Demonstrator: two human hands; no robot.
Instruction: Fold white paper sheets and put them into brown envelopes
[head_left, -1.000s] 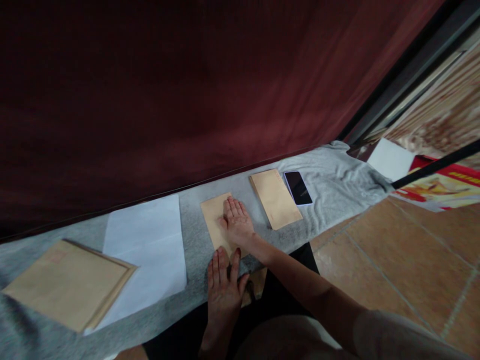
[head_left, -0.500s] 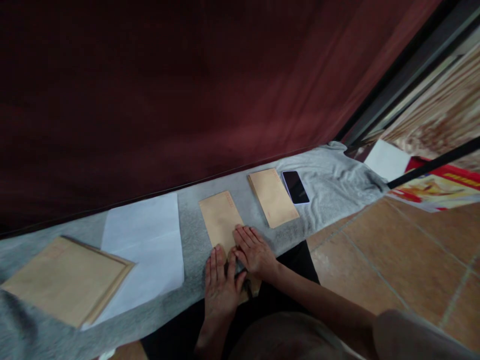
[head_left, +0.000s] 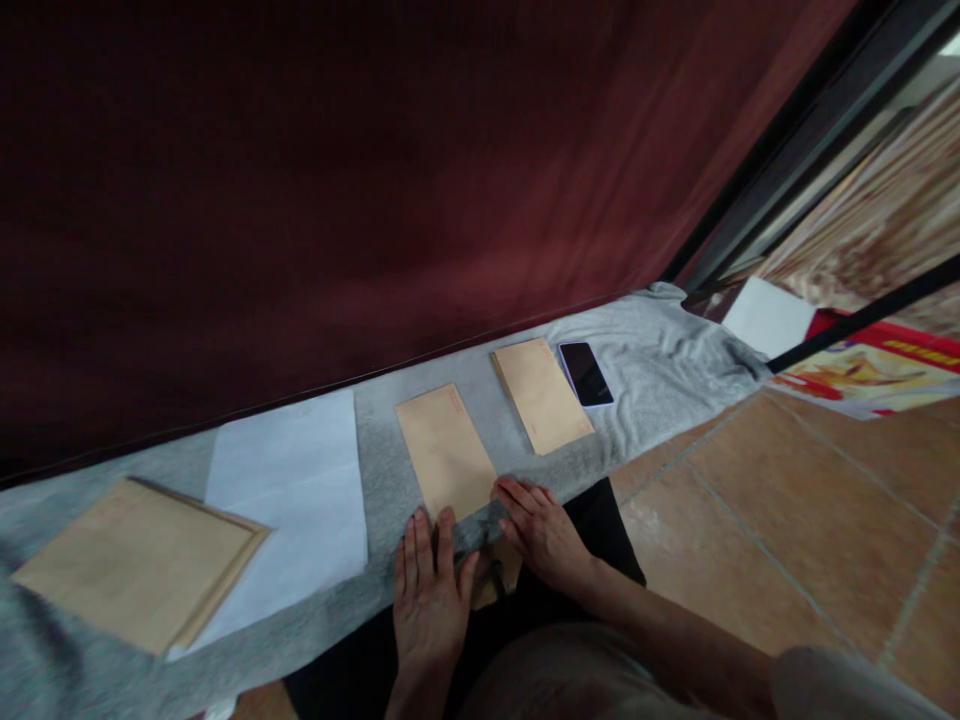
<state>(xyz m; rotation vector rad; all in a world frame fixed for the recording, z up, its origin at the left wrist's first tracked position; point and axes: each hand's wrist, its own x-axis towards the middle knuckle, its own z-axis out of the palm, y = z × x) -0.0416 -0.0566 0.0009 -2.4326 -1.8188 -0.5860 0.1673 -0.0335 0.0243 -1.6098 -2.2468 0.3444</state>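
Observation:
A tan paper envelope lies flat on the grey cloth in front of me, with small red print near its far edge. My left hand rests at its near left corner, fingers stretched out and the index fingertip on the paper. At the near right corner is my right hand, its fingers extended and their tips at the envelope's edge. Neither hand grips anything. Further right sits a stack of similar envelopes, with a dark-screened phone close beside it.
On the left, a larger pile of tan envelopes partly covers white paper sheets. Grey cloth covers the narrow surface, backed by a dark red panel. A black bar and a red-yellow printed box are at right, above the tiled floor.
My hands have drawn apart, the left moving left and the right moving right, toward the envelope's near corners. More of the envelope's near end now shows.

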